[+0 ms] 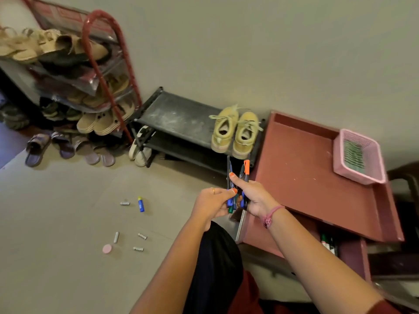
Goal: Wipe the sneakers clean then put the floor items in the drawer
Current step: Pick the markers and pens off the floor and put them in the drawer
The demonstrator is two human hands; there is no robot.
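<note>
Markers, a bundle of blue, green and orange-capped plastic pens (237, 189), are pinched between both hands: left hand (209, 203), right hand (255, 198). Risk: loose grip spills them beside the open maroon drawer (353, 248) below the right hand.

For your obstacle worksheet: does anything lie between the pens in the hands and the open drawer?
Nothing visible does. Both hands grip the pens above the cabinet's left edge; the open drawer, already holding markers, lies below right with clear air between.

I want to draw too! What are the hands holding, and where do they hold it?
A bunch of pens, held around the lower half: the right hand grips them and the left hand pinches them beside it.
</note>
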